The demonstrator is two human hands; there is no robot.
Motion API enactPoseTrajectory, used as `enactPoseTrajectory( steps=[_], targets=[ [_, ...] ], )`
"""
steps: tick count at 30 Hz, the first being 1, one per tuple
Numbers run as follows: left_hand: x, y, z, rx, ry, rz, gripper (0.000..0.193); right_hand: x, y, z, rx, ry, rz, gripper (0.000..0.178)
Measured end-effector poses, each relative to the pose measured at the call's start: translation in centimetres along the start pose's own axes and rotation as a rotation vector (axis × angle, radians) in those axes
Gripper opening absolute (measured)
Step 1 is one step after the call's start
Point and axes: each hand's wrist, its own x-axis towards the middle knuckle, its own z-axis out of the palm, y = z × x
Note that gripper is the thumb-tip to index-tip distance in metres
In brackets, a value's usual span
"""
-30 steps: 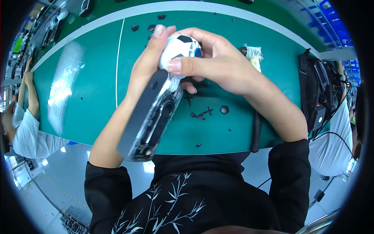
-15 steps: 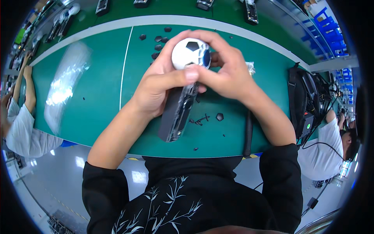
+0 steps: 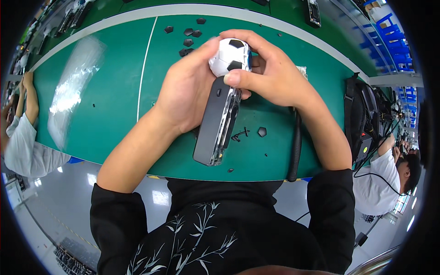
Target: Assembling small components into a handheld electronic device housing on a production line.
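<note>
Both hands hold a device with a white ball head [image 3: 221, 60] patterned with black pentagons like a football. Below the ball extends a long dark grey rectangular handle [image 3: 211, 121], tilted, with a clear edge showing parts inside. My left hand [image 3: 185, 89] cups the ball's left side, its thumb along the ball and its other fingers mostly hidden behind. My right hand [image 3: 277, 75] grips from the right, with its thumb pressed where the ball meets the handle and fingers curled behind. A blue part shows narrowly at the ball's right side.
On the green table, several black pentagon pieces [image 3: 188, 42] lie beyond my hands. Nearer are a single pentagon [image 3: 261, 132], a thin branched black piece [image 3: 240, 134] and a black tool handle [image 3: 296, 151]. Clear plastic wrap [image 3: 75, 91] lies left; a black bag [image 3: 356, 110] stands right.
The device has turned, so the handle's flat grey face shows more and the ball's blue part less. My left thumb has moved off the front to the ball's left side.
</note>
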Motion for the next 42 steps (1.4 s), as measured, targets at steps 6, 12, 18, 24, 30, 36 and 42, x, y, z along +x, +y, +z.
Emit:
enactPoseTrajectory(
  steps=[6, 12, 18, 24, 30, 36, 42],
  targets=[
    [-0.2, -0.2, 0.1, 0.046, -0.091, 0.039, 0.068, -0.2, -0.3, 0.5, -0.148, 0.049, -0.089, 0.052],
    [-0.6, -0.6, 0.9, 0.226, -0.016, 0.168, 0.086, -0.1, 0.8, 1.1, -0.325, 0.152, -0.371, 0.056],
    [-0.8, -0.5, 1.0, 0.352, -0.018, 0.23, 0.092, -0.4, 1.3, 2.5, -0.173, 0.199, -0.41, 0.061],
    [-0.8, -0.5, 1.0, 0.305, -0.032, 0.254, 0.091, -0.3, 1.8, 3.1, -0.061, 0.192, -0.441, 0.065],
    [-0.9, -0.3, 1.0, 0.387, -0.086, 0.241, 0.09, -1.1, 1.4, 3.4, -0.263, 0.278, -0.511, 0.064],
    [-0.8, -0.4, 1.1, 0.393, -0.137, 0.249, 0.087, -1.7, 0.9, 3.7, -0.226, 0.301, -0.556, 0.061],
    [-0.9, -0.1, 1.1, 0.353, -0.1, 0.349, 0.079, -0.1, 0.1, 1.9, -0.311, 0.453, -0.595, 0.058]
  ],
)
